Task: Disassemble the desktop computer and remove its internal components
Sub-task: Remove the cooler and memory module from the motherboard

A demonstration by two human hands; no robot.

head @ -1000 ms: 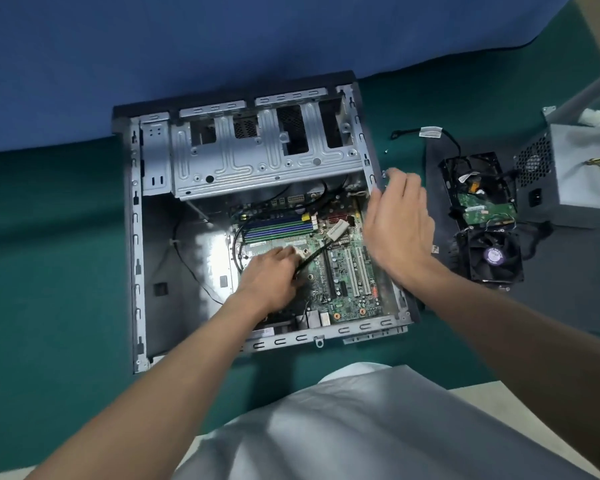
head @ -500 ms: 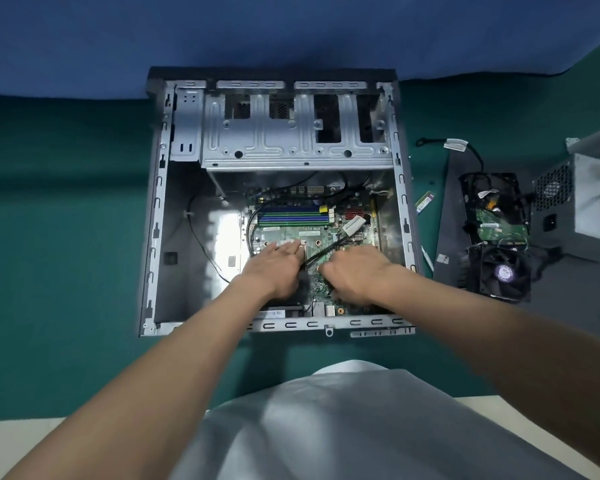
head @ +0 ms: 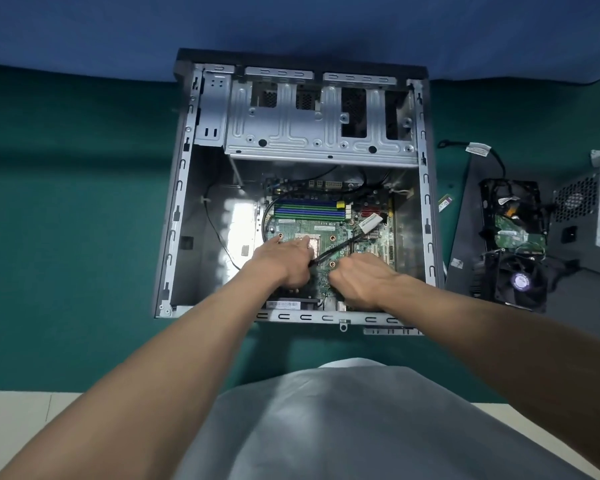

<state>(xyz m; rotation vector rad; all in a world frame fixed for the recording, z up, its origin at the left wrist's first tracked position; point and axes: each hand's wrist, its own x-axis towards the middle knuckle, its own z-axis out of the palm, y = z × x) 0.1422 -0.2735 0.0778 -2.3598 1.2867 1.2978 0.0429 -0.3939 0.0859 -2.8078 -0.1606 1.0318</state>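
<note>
Green motherboard [head: 329,233] flat in open grey steel case [head: 184,188], frame centre; left hand [head: 284,259] and right hand [head: 355,280] both curled on its near edge, grip contents hidden, black cable [head: 340,249] running diagonally between.

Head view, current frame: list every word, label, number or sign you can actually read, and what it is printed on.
None can be read with confidence.
motherboard: white printed lettering below the memory slots, too blurred to read.
barcode sticker at the case's near edge: too small.
white cable tag: print illegible.
fan hub sticker: blurred.
hard drive label: too small.
white tag on the loose cable: illegible.
</note>
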